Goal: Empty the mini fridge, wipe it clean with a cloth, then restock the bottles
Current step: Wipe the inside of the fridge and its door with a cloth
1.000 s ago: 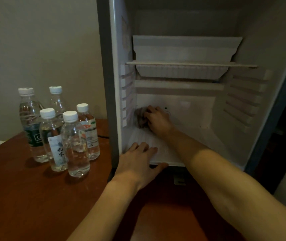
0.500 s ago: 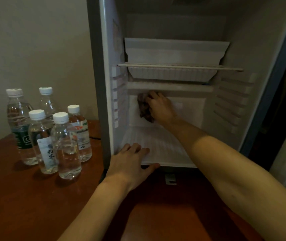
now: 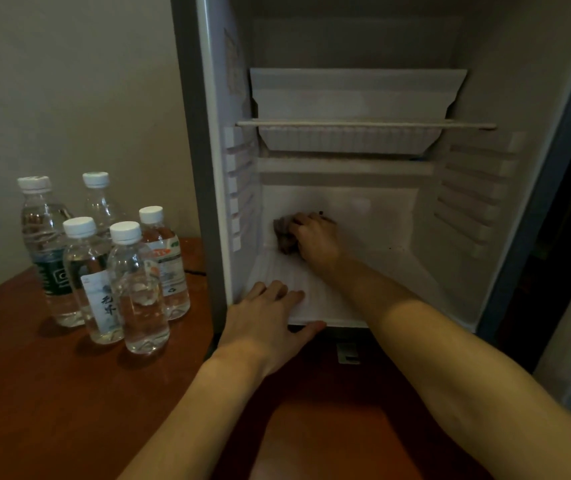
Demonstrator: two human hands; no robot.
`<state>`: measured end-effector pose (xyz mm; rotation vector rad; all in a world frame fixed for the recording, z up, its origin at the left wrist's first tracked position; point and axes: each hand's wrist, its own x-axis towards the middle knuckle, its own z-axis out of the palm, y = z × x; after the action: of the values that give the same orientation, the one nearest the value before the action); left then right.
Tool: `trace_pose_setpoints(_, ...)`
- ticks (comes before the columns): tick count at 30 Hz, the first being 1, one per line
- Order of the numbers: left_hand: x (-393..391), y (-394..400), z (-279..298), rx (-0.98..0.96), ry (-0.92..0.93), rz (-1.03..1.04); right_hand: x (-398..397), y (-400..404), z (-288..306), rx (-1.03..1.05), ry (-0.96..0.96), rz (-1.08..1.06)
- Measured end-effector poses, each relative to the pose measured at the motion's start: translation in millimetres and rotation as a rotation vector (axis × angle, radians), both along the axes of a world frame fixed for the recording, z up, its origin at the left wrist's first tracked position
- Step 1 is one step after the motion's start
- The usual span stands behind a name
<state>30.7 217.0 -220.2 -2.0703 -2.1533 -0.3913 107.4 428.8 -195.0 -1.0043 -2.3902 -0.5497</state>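
Wooden table [image 3: 52,410] | fridge [image 3: 467,220] emptied, five bottles [image 3: 104,265] stood left | right hand [image 3: 315,240] clutched cloth [image 3: 284,233] at far wall | left hand [image 3: 266,327] lay flat on floor lip | wiping underway, restocking left

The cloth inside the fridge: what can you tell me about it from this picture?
The cloth is a small, dark brownish rag, bunched into a crumpled wad and soft-looking. It sits low at the back left of the mini fridge, where the white back wall meets the floor. The right hand covers most of it, fingers curled over it and pressing it against the wall. Only its left part shows; its weave is too dim to tell.
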Motion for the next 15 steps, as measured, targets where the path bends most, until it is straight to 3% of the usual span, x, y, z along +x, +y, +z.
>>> trace_pose_setpoints(8, 1.8, -2.4, 2.6, -0.010, -0.011, 0.001, 0.8, -12.9, 18.9, -0.008, -0.148, -0.047)
trace_pose_setpoints(15, 2.9, -3.3, 3.9, -0.020, -0.020, 0.012, 23.0, -1.0, 59.9, 0.056, -0.064, -0.048)
